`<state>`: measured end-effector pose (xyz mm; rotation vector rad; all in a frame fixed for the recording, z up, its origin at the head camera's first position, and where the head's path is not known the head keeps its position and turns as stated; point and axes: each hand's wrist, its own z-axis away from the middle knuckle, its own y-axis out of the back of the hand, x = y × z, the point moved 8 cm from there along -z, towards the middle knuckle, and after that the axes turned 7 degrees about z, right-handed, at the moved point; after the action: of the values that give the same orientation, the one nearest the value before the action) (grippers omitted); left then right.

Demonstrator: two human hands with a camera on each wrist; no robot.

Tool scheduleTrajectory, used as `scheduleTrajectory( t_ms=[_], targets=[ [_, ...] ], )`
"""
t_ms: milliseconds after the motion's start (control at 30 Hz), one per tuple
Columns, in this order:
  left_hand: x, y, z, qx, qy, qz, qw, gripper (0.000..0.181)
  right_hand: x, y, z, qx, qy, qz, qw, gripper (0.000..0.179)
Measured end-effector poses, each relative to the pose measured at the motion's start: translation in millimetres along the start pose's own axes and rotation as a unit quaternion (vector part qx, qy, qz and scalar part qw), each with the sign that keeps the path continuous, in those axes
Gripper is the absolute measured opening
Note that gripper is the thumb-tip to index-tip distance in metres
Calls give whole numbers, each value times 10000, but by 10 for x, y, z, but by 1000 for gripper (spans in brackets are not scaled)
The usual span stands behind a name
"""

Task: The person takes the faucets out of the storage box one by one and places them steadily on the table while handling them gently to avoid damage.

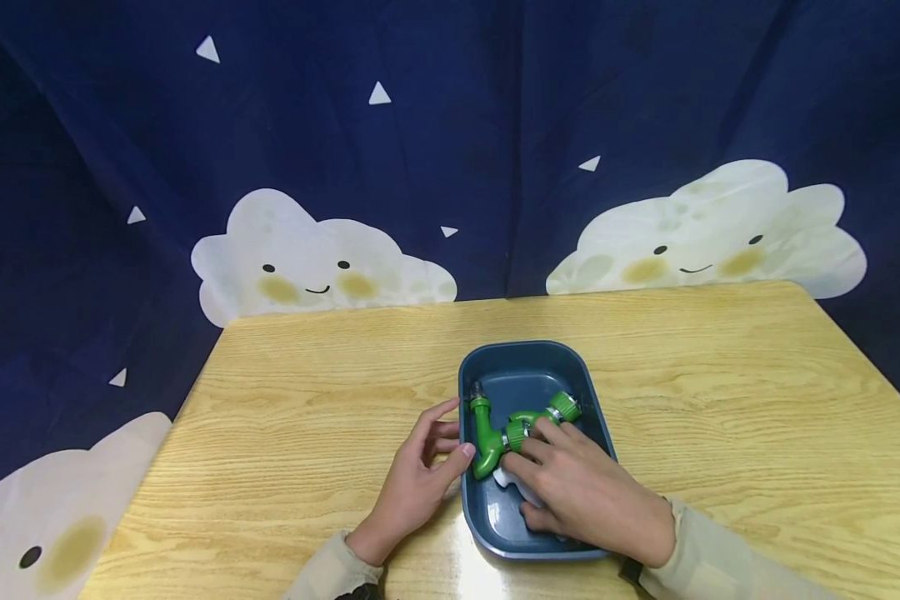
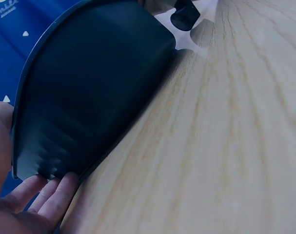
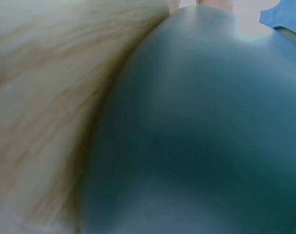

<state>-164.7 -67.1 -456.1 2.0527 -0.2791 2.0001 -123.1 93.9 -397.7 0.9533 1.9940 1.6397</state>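
A dark blue plastic tub (image 1: 501,543) stands on the table with green taps in it. My left hand (image 1: 414,479) holds the tub's left wall, thumb at the rim, fingers (image 2: 65,195) against the outside. Inside the tub, my right hand (image 1: 581,487) grips a smooth white piece (image 1: 523,490), mostly hidden under its curled fingers; I cannot tell its kind. One green tap (image 1: 485,433) with a metal threaded end lies along the left wall. Another green tap (image 1: 565,406) lies farther right, partly covered by the right fingers.
The wooden table (image 1: 330,392) spreads out around the tub. Behind it hangs a navy curtain (image 1: 487,125) with smiling white clouds and small triangles. In the right wrist view, the tub's outer wall (image 3: 196,122) fills most of the picture.
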Motion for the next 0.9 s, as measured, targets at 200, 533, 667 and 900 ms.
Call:
scheduleTrajectory(
  t_ms=[200, 533, 667, 900],
  targets=[
    [4, -3, 0, -50, -54, -2, 10000, 60, -2, 22, -5, 88, -6, -22, 10000, 37],
    [-17, -1, -1, -29, -20, 0, 10000, 60, 1, 36, 0, 233, -17, -75, 9997, 38],
    [-11, 0, -1, -21, -42, 1, 10000, 60, 4, 42, 0, 281, -24, -70, 9996, 40],
    [-7, -2, -1, -28, -41, -10, 10000, 60, 3, 58, -4, 405, -4, -40, 9992, 39]
  ],
)
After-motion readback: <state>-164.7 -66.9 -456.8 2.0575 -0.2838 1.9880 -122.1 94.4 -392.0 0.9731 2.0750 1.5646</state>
